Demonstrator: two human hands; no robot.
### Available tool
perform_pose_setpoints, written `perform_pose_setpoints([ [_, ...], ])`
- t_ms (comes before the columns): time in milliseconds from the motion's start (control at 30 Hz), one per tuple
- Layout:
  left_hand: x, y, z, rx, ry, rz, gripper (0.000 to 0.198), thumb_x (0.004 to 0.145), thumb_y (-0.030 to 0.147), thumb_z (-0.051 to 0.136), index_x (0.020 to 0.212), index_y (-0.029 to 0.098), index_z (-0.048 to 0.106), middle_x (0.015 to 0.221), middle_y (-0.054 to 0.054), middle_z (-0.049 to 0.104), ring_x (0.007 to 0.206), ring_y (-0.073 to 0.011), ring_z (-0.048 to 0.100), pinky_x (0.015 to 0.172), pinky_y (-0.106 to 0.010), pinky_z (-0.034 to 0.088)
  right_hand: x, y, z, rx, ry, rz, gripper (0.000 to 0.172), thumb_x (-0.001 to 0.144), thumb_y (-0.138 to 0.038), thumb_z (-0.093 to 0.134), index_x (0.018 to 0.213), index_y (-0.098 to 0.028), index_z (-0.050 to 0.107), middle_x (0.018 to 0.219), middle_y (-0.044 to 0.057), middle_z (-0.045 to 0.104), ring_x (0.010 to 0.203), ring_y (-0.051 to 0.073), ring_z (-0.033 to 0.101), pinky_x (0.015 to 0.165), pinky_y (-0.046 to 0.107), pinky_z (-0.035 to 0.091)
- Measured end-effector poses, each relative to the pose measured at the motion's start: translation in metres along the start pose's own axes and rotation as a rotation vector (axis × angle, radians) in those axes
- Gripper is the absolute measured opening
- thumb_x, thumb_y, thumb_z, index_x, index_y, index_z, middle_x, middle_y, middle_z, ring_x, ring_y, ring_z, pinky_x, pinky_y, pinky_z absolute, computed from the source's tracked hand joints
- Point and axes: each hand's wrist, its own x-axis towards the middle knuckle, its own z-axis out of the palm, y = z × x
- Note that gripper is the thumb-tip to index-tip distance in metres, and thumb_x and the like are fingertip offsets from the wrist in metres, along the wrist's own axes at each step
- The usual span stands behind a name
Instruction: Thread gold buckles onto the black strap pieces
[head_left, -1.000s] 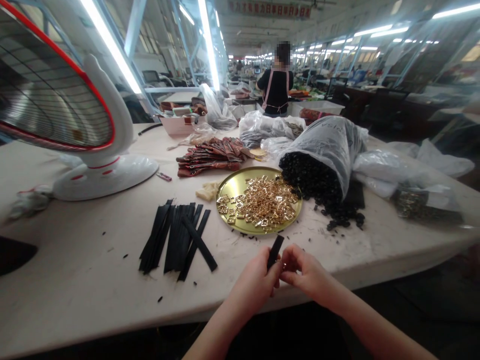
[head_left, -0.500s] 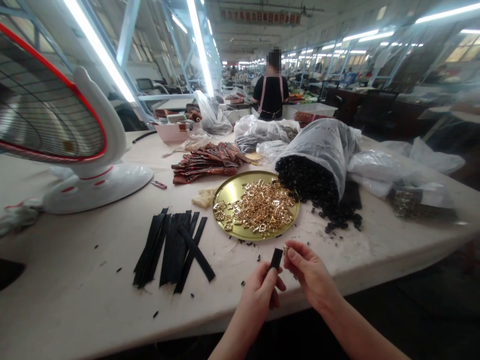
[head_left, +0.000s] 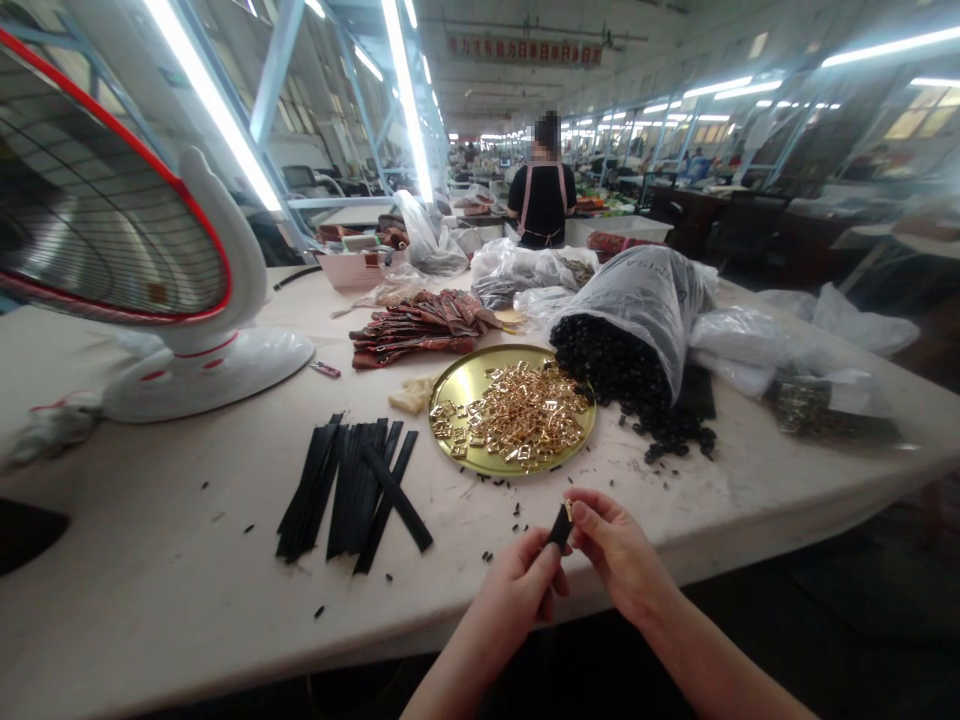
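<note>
My left hand (head_left: pixel 520 585) pinches a short black strap (head_left: pixel 559 526) upright near the table's front edge. My right hand (head_left: pixel 615 545) is closed at the strap's top end, its fingertips on a small gold buckle (head_left: pixel 569 507) held against the strap. Just beyond my hands lies a round gold tray (head_left: pixel 459 382) heaped with gold buckles (head_left: pixel 525 415). To the left, a bundle of long black straps (head_left: pixel 352 488) lies flat on the table.
A plastic bag spilling small black parts (head_left: pixel 630 345) lies right of the tray. A white and red fan (head_left: pixel 150 280) stands at the left. Reddish-brown leather pieces (head_left: pixel 420 325) and several plastic bags sit farther back. A person in black stands behind the table (head_left: pixel 543 195).
My hands parted briefly, then my right hand closed in on the strap's top end again. The camera view shifted slightly.
</note>
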Motion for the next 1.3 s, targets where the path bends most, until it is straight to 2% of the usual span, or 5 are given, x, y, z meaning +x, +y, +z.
perform_pose_setpoints([
  [167, -0.004, 0.002, -0.006, 0.515, 0.213, 0.269, 0.022, 0.084, 0.03, 0.039, 0.087, 0.023, 0.059, 0.08, -0.002, 0.063, 0.075, -0.0165, 0.056, 0.067, -0.025, 0.039, -0.006, -0.001, 0.004, -0.06, -0.005, 0.028, 0.025, 0.062, -0.026, 0.075, 0.084, -0.017, 0.066, 0.066, -0.003, 0.058, 0.052, 0.005, 0.048, 0.055, 0.019, 0.04],
  [300, -0.003, 0.005, -0.002, 0.501, 0.174, 0.276, 0.025, 0.087, 0.029, 0.034, 0.085, 0.022, 0.058, 0.079, -0.002, 0.064, 0.073, -0.0156, 0.057, 0.065, -0.023, 0.039, -0.004, 0.0, 0.003, -0.177, 0.051, -0.129, 0.025, 0.065, -0.03, 0.073, 0.085, -0.018, 0.066, 0.066, -0.003, 0.057, 0.054, 0.007, 0.046, 0.055, 0.02, 0.039],
  [500, 0.001, 0.003, -0.002, 0.462, 0.215, 0.304, 0.022, 0.087, 0.03, 0.037, 0.088, 0.022, 0.058, 0.084, -0.003, 0.063, 0.079, -0.0167, 0.055, 0.069, -0.025, 0.04, -0.002, 0.006, 0.006, -0.231, 0.0, -0.103, 0.027, 0.064, -0.034, 0.072, 0.085, -0.017, 0.066, 0.066, -0.001, 0.058, 0.055, 0.009, 0.046, 0.055, 0.023, 0.04],
  [800, 0.014, 0.004, -0.006, -0.16, -0.022, -0.036, 0.01, 0.08, 0.027, 0.045, 0.084, 0.018, 0.045, 0.068, 0.001, 0.06, 0.05, -0.009, 0.051, 0.05, -0.022, 0.041, 0.007, 0.009, 0.003, -0.339, 0.088, -0.166, 0.025, 0.061, -0.035, 0.074, 0.076, -0.018, 0.064, 0.064, -0.002, 0.058, 0.055, 0.01, 0.047, 0.053, 0.023, 0.04],
  [1300, 0.014, -0.005, -0.007, -0.16, -0.001, -0.125, 0.005, 0.074, 0.023, 0.046, 0.076, 0.019, 0.047, 0.061, 0.003, 0.059, 0.043, -0.0074, 0.048, 0.044, -0.019, 0.036, 0.011, 0.008, -0.002, -0.353, 0.089, -0.095, 0.027, 0.064, -0.039, 0.071, 0.075, -0.016, 0.063, 0.063, -0.002, 0.055, 0.054, 0.009, 0.043, 0.052, 0.022, 0.036],
])
